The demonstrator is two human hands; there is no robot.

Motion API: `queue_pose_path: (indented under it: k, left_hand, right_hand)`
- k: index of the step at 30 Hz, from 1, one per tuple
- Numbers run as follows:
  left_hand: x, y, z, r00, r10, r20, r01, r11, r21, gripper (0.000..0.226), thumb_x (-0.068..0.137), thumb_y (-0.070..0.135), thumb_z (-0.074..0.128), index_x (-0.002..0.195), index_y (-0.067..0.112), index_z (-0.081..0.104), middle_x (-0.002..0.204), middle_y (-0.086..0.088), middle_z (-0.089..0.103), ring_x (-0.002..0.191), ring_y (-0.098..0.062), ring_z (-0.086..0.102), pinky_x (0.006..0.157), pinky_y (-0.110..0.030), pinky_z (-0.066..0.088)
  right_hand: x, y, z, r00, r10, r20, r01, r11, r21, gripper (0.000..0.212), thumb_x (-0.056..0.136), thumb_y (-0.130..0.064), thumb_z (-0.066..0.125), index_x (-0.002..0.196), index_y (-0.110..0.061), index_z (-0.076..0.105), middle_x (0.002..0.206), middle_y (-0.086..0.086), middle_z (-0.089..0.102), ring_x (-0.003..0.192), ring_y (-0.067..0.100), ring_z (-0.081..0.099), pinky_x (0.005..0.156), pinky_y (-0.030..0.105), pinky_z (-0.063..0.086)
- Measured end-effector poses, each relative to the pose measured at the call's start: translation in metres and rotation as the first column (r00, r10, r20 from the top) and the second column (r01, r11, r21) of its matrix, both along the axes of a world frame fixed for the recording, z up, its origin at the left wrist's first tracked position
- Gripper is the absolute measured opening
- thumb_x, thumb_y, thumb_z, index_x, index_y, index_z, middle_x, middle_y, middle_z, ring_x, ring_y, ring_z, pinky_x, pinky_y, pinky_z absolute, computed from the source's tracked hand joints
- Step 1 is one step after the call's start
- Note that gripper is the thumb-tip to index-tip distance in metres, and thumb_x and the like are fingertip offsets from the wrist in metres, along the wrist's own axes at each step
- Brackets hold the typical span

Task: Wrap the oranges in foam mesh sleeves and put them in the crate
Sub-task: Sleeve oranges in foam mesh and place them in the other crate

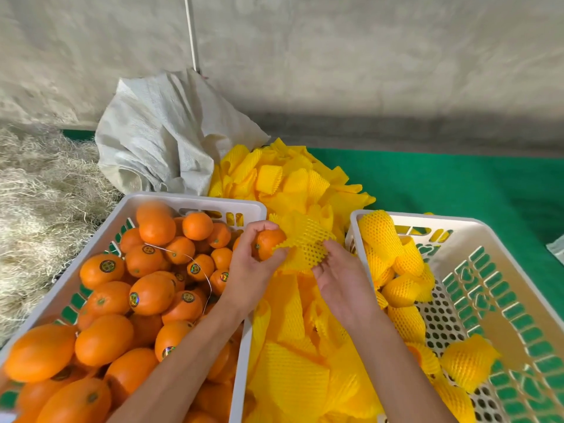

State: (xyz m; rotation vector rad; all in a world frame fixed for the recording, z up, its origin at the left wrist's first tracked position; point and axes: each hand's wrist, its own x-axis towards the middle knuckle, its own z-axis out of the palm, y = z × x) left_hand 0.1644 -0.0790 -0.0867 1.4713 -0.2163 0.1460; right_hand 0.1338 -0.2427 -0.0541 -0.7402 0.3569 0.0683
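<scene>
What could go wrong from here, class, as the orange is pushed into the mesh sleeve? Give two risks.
1. The left hand grips the orange with only its edge inside the sleeve; it might slip out.
2. The right hand stretches the sleeve open, so the thin foam mesh might tear.

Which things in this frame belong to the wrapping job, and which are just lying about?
Job:
- orange held in left hand
- mesh sleeve held by right hand
- crate of bare oranges
- pile of sleeves
- crate of wrapped oranges

Lying about:
- white sack
- straw
- green mat
</scene>
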Motion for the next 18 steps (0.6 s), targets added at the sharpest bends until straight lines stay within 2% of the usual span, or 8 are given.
queue_pose_path:
  k: [2, 4, 6, 11, 13, 15, 17, 18]
  left_hand:
    - [0.001, 0.001, 0.005, 0.993, -0.002, -0.116, -0.020, 0.982, -0.190, 0.033, 0.089, 0.018, 0.078, 0.119, 0.023, 0.065, 0.115, -0.009, 0.067, 0.097, -0.022, 0.068, 0.073, -0.038, 0.060]
    - [0.002, 0.003, 0.010, 0.978, -0.035, -0.206, -0.041, 0.936, -0.351, 0.030, 0.087, 0.018, 0.075, 0.116, 0.020, 0.067, 0.109, -0.008, 0.067, 0.092, -0.019, 0.068, 0.066, -0.036, 0.058]
    - [0.003, 0.007, 0.015, 0.965, -0.068, -0.255, -0.040, 0.918, -0.395, 0.023, 0.086, 0.019, 0.069, 0.110, 0.022, 0.070, 0.105, -0.005, 0.067, 0.092, -0.017, 0.066, 0.066, -0.036, 0.056]
    - [-0.002, 0.013, 0.023, 0.927, -0.213, -0.309, 0.095, 0.930, -0.355, 0.017, 0.084, 0.022, 0.063, 0.099, 0.025, 0.072, 0.105, -0.009, 0.065, 0.092, -0.021, 0.066, 0.065, -0.039, 0.057]
    - [-0.003, 0.011, 0.026, 0.917, -0.244, -0.315, 0.118, 0.921, -0.372, 0.018, 0.086, 0.025, 0.063, 0.101, 0.023, 0.072, 0.110, -0.009, 0.065, 0.095, -0.023, 0.066, 0.061, -0.038, 0.058]
    - [-0.002, 0.010, 0.027, 0.914, -0.245, -0.325, 0.085, 0.896, -0.435, 0.026, 0.089, 0.026, 0.058, 0.111, 0.019, 0.069, 0.120, -0.009, 0.062, 0.102, -0.028, 0.064, 0.060, -0.039, 0.060]
    - [0.001, 0.011, 0.028, 0.902, -0.252, -0.350, 0.024, 0.840, -0.543, 0.033, 0.091, 0.021, 0.054, 0.123, 0.017, 0.062, 0.129, -0.010, 0.054, 0.110, -0.031, 0.058, 0.071, -0.043, 0.061]
    - [0.001, 0.013, 0.029, 0.899, -0.258, -0.354, 0.003, 0.811, -0.585, 0.038, 0.087, 0.018, 0.056, 0.125, 0.016, 0.057, 0.132, -0.010, 0.050, 0.115, -0.032, 0.056, 0.081, -0.045, 0.060]
  right_hand:
    - [0.000, -0.004, 0.006, 0.994, 0.085, -0.067, -0.076, 0.989, 0.126, 0.025, 0.102, -0.009, 0.054, 0.123, -0.001, 0.065, 0.120, 0.015, 0.071, 0.105, 0.024, 0.068, 0.097, 0.033, 0.054]
    - [-0.003, -0.002, 0.009, 0.982, 0.169, -0.089, -0.153, 0.975, 0.158, 0.032, 0.099, -0.012, 0.056, 0.128, -0.001, 0.063, 0.119, 0.015, 0.071, 0.100, 0.023, 0.070, 0.088, 0.030, 0.059]
    - [-0.005, 0.005, 0.009, 0.966, 0.225, -0.124, -0.207, 0.968, 0.141, 0.036, 0.096, -0.018, 0.062, 0.128, -0.003, 0.064, 0.117, 0.013, 0.073, 0.094, 0.021, 0.073, 0.076, 0.027, 0.061]
    - [-0.006, 0.011, 0.013, 0.961, 0.218, -0.170, -0.207, 0.975, 0.082, 0.033, 0.091, -0.034, 0.070, 0.116, -0.012, 0.074, 0.116, 0.013, 0.076, 0.092, 0.025, 0.078, 0.065, 0.031, 0.064]
    - [-0.006, 0.007, 0.014, 0.971, 0.202, -0.127, -0.190, 0.976, 0.106, 0.035, 0.093, -0.035, 0.067, 0.118, -0.012, 0.073, 0.120, 0.014, 0.075, 0.101, 0.025, 0.076, 0.073, 0.034, 0.064]
    - [-0.003, 0.003, 0.013, 0.987, 0.131, -0.093, -0.120, 0.986, 0.112, 0.042, 0.099, -0.039, 0.060, 0.132, -0.014, 0.066, 0.127, 0.011, 0.073, 0.116, 0.025, 0.071, 0.096, 0.036, 0.058]
    - [0.000, -0.002, 0.013, 0.998, -0.018, -0.063, 0.023, 0.997, 0.077, 0.039, 0.104, -0.038, 0.053, 0.138, -0.020, 0.061, 0.133, 0.007, 0.070, 0.124, 0.024, 0.066, 0.108, 0.039, 0.050]
    - [0.001, -0.005, 0.012, 0.993, -0.103, -0.055, 0.105, 0.994, 0.023, 0.031, 0.106, -0.035, 0.050, 0.133, -0.025, 0.062, 0.131, 0.004, 0.069, 0.120, 0.021, 0.067, 0.104, 0.038, 0.053]
